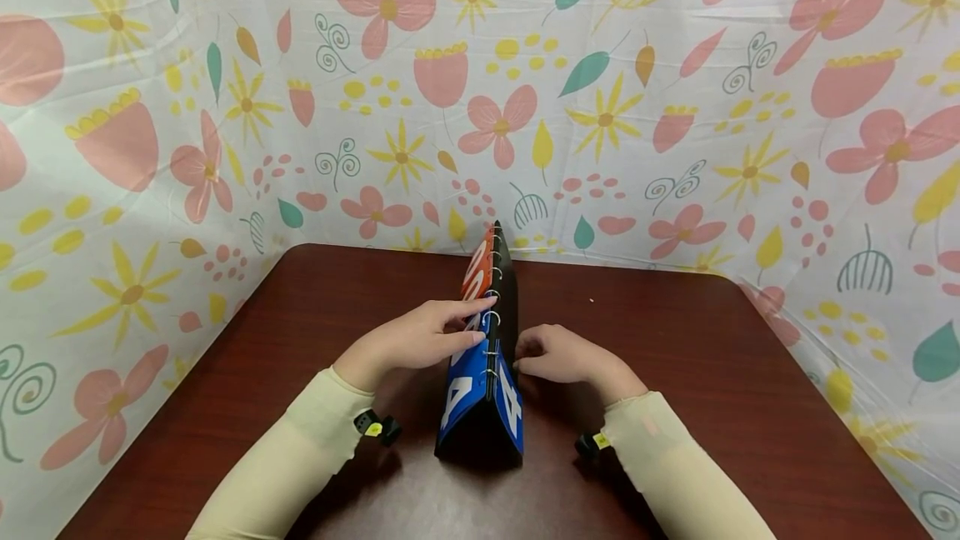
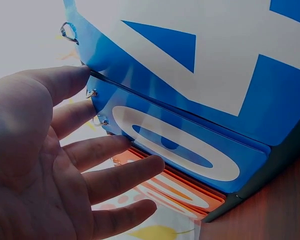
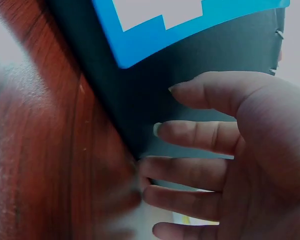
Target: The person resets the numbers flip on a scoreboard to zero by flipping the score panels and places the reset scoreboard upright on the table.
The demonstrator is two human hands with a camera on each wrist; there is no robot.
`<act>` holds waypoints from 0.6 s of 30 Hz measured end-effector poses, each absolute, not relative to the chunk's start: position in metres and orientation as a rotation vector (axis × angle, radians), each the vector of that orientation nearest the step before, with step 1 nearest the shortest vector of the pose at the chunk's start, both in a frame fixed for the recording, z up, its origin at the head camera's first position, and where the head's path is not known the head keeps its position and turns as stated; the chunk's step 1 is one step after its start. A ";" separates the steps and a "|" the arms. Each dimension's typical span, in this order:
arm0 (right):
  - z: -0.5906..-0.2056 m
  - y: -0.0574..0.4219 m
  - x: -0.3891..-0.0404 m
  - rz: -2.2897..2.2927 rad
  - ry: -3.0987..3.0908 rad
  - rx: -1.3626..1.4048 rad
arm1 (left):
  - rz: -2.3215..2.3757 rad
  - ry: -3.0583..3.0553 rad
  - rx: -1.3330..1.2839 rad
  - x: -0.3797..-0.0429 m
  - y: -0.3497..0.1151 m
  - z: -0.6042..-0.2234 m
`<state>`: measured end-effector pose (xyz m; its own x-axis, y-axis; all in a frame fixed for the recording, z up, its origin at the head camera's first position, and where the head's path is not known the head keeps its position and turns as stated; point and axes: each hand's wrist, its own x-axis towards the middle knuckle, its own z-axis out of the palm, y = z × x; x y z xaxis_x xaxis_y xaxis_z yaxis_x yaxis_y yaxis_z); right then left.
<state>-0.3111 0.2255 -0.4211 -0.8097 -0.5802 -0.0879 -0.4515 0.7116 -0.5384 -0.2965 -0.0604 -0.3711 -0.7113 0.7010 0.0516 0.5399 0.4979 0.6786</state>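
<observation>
A tent-shaped flip scoreboard (image 1: 487,357) stands end-on in front of me, its number cards hung on metal rings along the black spine. A blue card with a white 4 (image 2: 225,65) is at the near end of its left side. Beyond it come a blue 0 card (image 2: 225,171) and orange cards (image 2: 217,202). My left hand (image 1: 423,336) reaches over the left side, loosely spread, its fingertips right at the rings and cards. My right hand (image 1: 566,355) is by the black right side (image 3: 140,95), fingers loosely bent and holding nothing. Another blue 4 card (image 1: 510,398) hangs on that side.
The scoreboard rests on a dark reddish-brown table (image 1: 637,315). A flower-printed cloth (image 1: 615,132) hangs behind the table and along both sides. A tiny pale speck (image 1: 591,300) lies to the right of the scoreboard.
</observation>
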 end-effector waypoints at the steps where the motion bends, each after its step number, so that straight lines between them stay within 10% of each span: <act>1: -0.420 0.226 -0.311 -0.741 2.661 -0.822 | 1.013 2.511 1.059 -0.297 -0.061 -0.371; 18: -0.413 0.229 -0.306 -0.966 2.235 -1.054 | 1.022 2.510 1.033 -0.294 -0.060 -0.370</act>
<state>-0.3061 0.2293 -0.4132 -0.5859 -0.8010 -0.1231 -0.4594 0.4535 -0.7637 -0.2944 -0.0601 -0.3703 -0.7211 0.6916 0.0404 0.5233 0.5055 0.6860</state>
